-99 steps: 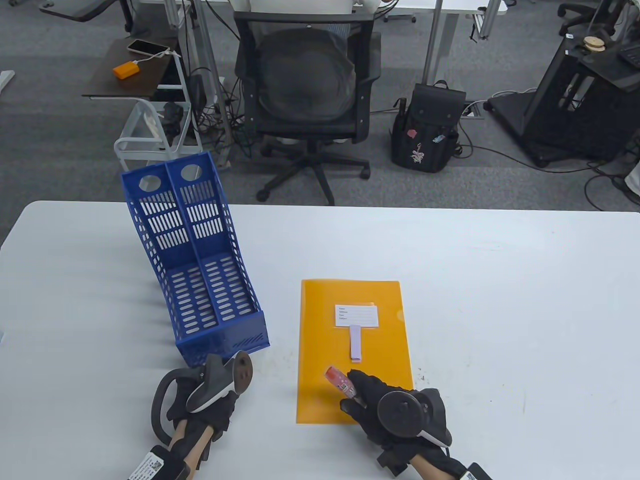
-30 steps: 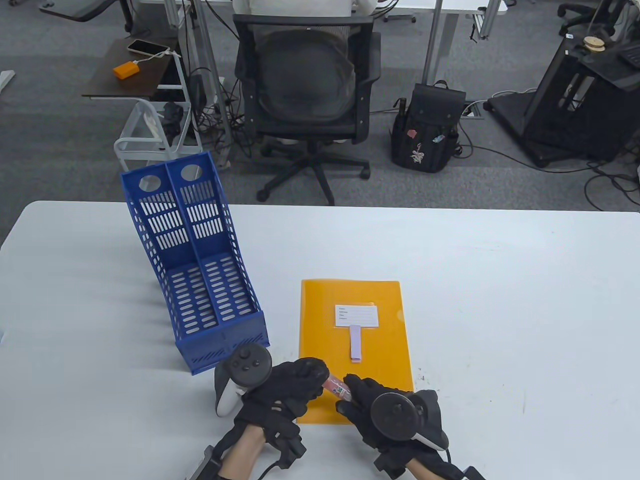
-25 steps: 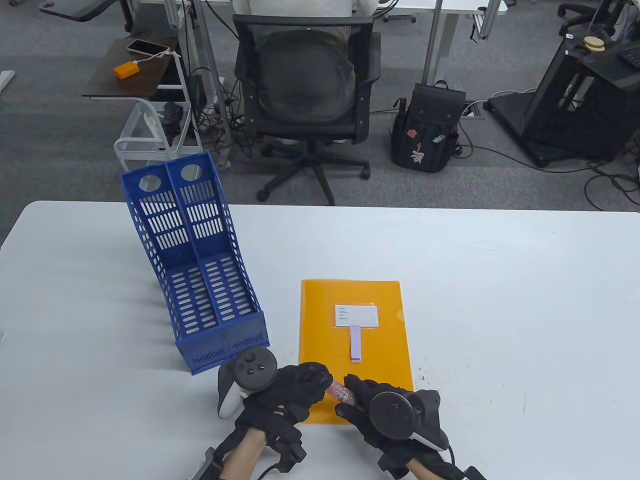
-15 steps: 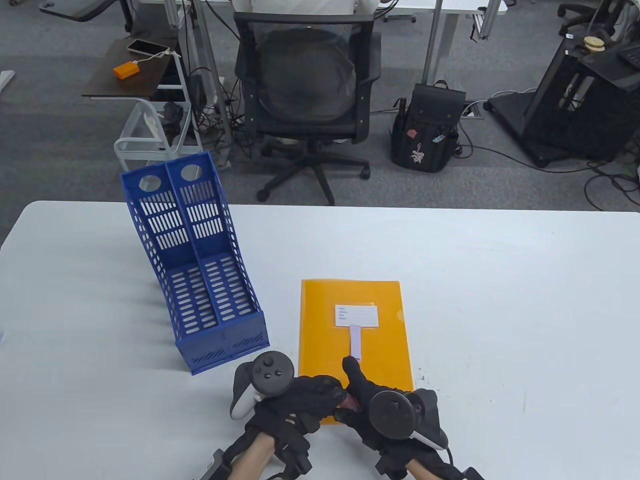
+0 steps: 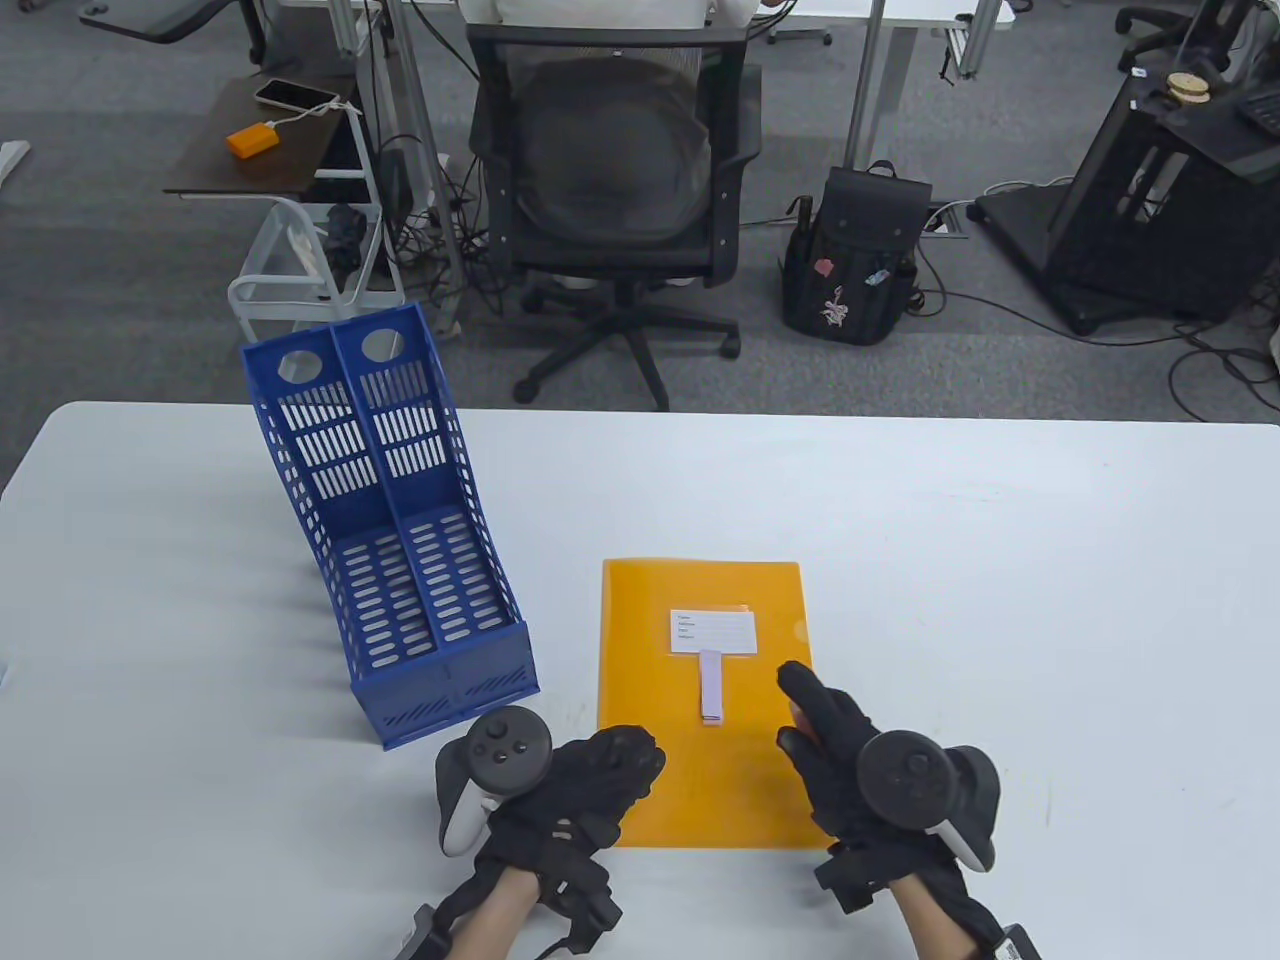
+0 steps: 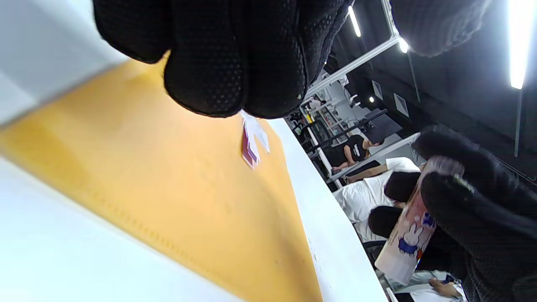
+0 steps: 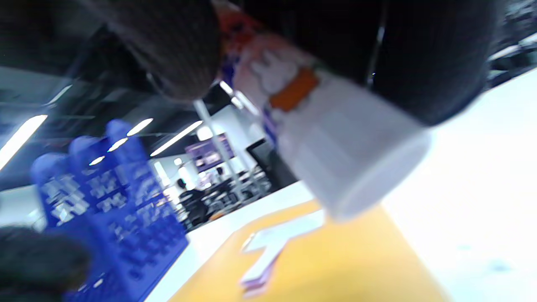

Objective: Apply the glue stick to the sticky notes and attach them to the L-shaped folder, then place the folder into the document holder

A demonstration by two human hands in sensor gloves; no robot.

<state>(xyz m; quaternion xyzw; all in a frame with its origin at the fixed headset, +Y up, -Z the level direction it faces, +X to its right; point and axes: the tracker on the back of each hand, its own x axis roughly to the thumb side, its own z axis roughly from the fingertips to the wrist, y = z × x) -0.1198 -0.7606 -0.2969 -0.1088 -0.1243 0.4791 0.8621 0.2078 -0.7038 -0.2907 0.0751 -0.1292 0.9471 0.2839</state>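
The blue document holder (image 5: 390,530) stands on the left half of the table (image 5: 1000,600), its open top tilted toward the person, with nothing above the two slots. The orange folder (image 5: 700,600) lies flat just right of it, a narrow strip of bare table between them. On the folder, the small stack of sticky notes (image 5: 711,686) is the only raised thing. The left hand (image 5: 590,790) covers the folder's near left corner; the right hand (image 5: 850,760), gripping the glue stick (image 7: 319,138), hangs over its near right edge. Right of the folder the table lies open to its far edge.
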